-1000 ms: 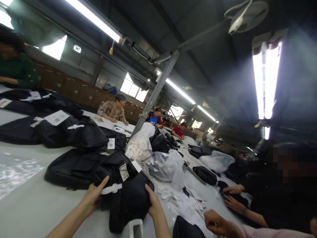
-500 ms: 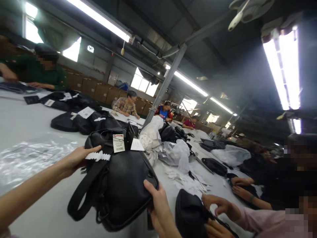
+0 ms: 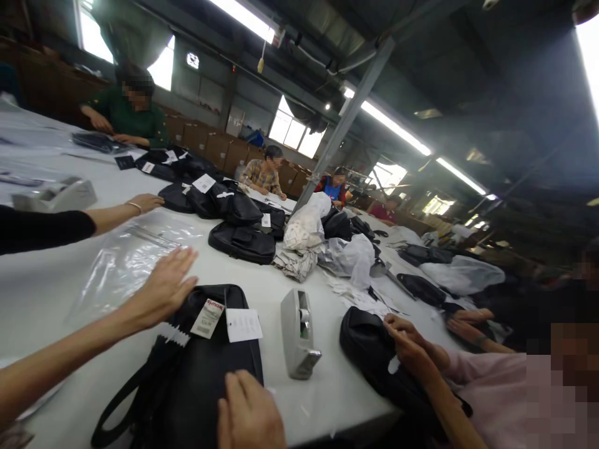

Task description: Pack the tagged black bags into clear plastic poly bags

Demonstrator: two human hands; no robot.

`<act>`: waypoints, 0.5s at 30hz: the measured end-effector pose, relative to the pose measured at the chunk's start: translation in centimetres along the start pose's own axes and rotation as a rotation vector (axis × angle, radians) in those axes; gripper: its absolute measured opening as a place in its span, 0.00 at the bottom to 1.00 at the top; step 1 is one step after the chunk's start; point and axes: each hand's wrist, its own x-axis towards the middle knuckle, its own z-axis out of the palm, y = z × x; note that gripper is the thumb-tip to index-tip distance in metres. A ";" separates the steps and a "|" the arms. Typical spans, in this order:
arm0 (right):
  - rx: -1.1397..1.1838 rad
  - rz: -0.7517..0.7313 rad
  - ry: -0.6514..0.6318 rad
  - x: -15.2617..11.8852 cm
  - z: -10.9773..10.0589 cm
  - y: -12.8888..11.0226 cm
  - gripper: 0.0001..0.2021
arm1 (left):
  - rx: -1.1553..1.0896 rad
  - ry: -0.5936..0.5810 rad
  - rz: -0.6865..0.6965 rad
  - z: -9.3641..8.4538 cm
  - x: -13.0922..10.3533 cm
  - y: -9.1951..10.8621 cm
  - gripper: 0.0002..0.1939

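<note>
A black bag (image 3: 201, 380) lies on the table right before me, its strap (image 3: 124, 390) looping out to the left. A cream price tag (image 3: 208, 318) with red print and a white card (image 3: 244, 325) rest on its upper part. A ragged white strip (image 3: 173, 334) is on the strap side. My left hand (image 3: 163, 287), open with fingers stretched, hovers over or at the bag's upper left corner; contact is unclear. My right hand (image 3: 253, 408) rests on the bag's lower right side, fingers together and slightly bent, not wrapped around it.
A grey tape dispenser (image 3: 297, 337) stands right of the bag. Another person's hand (image 3: 146, 202) reaches in from the left over clear plastic bags (image 3: 135, 268). Black bags (image 3: 241, 240) are piled beyond. At right, a co-worker's hands (image 3: 412, 349) handle another black bag (image 3: 369, 349).
The bag has gone from being held up in both hands to lying on the table. My left hand has let go of it. The tape dispenser and another person's arm now show.
</note>
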 end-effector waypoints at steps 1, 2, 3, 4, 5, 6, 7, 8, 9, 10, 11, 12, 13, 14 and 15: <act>-0.034 -0.142 -0.103 1.6 0.2 -1.3 0.18 | 0.091 -0.078 0.118 1.2 0.5 0.3 0.32; -0.062 -0.238 -0.193 3.1 0.6 -2.4 0.18 | 0.181 -0.158 0.214 2.7 0.8 0.3 0.31; -0.082 -0.307 -0.267 4.5 1.0 -3.3 0.21 | 0.265 -0.228 0.285 4.4 1.0 0.1 0.31; -0.092 -0.347 -0.317 5.7 1.4 -3.7 0.25 | 0.341 -0.282 0.333 6.0 1.0 -0.4 0.31; -0.089 -0.374 -0.356 6.7 1.8 -3.8 0.29 | 0.412 -0.320 0.367 7.5 0.8 -1.1 0.31; -0.072 -0.395 -0.388 7.4 2.0 -3.6 0.34 | 0.476 -0.342 0.394 8.8 0.5 -2.0 0.31; -0.044 -0.404 -0.414 7.9 2.2 -3.2 0.36 | 0.532 -0.353 0.416 9.9 0.1 -2.9 0.32; -0.008 -0.406 -0.445 8.0 2.4 -2.6 0.37 | 0.580 -0.357 0.436 10.6 -0.3 -3.8 0.32; 0.033 -0.400 -0.480 7.9 2.7 -1.9 0.37 | 0.619 -0.355 0.454 11.0 -0.8 -4.7 0.33; 0.075 -0.387 -0.508 7.7 3.1 -1.2 0.36 | 0.650 -0.353 0.467 11.2 -1.3 -5.4 0.33; 0.111 -0.373 -0.526 7.3 3.6 -0.7 0.37 | 0.676 -0.349 0.475 11.2 -1.8 -5.9 0.33; 0.140 -0.363 -0.536 6.9 4.1 -0.2 0.38 | 0.698 -0.344 0.479 11.2 -2.1 -6.2 0.33; 0.159 -0.358 -0.536 6.5 4.8 0.2 0.39 | 0.718 -0.339 0.480 11.2 -2.4 -6.5 0.32; 0.168 -0.353 -0.514 6.2 5.4 0.5 0.40 | 0.735 -0.334 0.480 11.2 -2.5 -6.7 0.32; 0.168 -0.350 -0.479 6.0 6.1 0.7 0.42 | 0.750 -0.330 0.478 11.3 -2.5 -6.8 0.32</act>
